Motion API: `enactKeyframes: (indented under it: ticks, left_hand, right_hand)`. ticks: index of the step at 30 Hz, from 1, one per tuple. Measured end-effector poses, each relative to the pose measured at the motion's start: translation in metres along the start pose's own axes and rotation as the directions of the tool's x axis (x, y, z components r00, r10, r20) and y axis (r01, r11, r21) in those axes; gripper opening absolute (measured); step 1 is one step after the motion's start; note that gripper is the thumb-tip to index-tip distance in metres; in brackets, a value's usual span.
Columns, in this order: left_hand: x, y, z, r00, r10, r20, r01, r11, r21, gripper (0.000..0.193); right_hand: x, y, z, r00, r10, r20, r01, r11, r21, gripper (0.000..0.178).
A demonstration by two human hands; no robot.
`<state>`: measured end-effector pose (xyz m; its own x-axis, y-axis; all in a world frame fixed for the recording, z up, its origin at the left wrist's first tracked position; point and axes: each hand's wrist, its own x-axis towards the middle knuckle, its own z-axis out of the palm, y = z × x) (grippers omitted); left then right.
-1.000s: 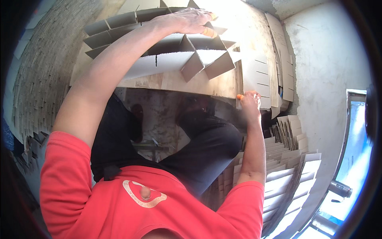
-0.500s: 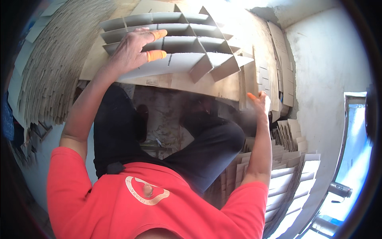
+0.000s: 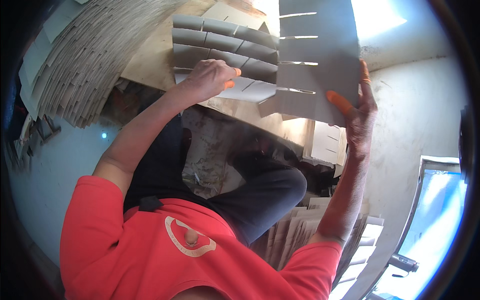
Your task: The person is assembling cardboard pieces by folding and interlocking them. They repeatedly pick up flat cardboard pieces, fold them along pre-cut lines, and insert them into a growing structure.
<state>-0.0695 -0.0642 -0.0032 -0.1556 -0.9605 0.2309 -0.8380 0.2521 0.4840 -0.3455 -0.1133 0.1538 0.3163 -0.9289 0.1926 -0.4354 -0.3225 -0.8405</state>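
Observation:
A slotted grey cardboard strip (image 3: 332,55) is raised upright at the right of the bench, its slots facing left. My right hand (image 3: 361,112) grips its lower right edge, orange covers on thumb and finger. To the left stands a cardboard divider grid (image 3: 257,91) of several parallel strips. My left hand (image 3: 210,80) is closed at the top edge of the grid's front strip, its thumb and a finger also in orange covers. The raised strip stands against the right ends of the grid's strips and hides part of that side; whether its slots engage them I cannot tell.
The wooden bench (image 3: 145,62) carries the grid. A tall stack of cardboard sheets (image 3: 85,60) rises at the left. More slotted pieces (image 3: 326,142) lie at the bench's right end, and cardboard bundles (image 3: 295,227) stand below, near my right arm. A wall (image 3: 400,110) bounds the right side.
My right hand has brought a slotted cardboard strip up from the pile at the right to the grid. My left hand has moved right and closed at the front strip. The grid sits farther right in view.

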Motion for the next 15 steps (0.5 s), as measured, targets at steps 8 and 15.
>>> enactKeyframes:
  ticks: [8,15]
  left_hand:
    - [0.002,-0.015,0.020,0.985,0.116,-0.130,-0.118,0.993,-0.003,0.017]
    - [0.004,-0.018,0.022,0.980,0.132,-0.147,-0.129,0.991,0.025,0.014]
  right_hand:
    - [0.024,0.006,0.042,0.987,-0.078,0.139,0.081,0.997,-0.016,0.079]
    - [0.032,-0.001,0.045,0.987,-0.079,0.138,0.080,0.997,-0.004,0.084]
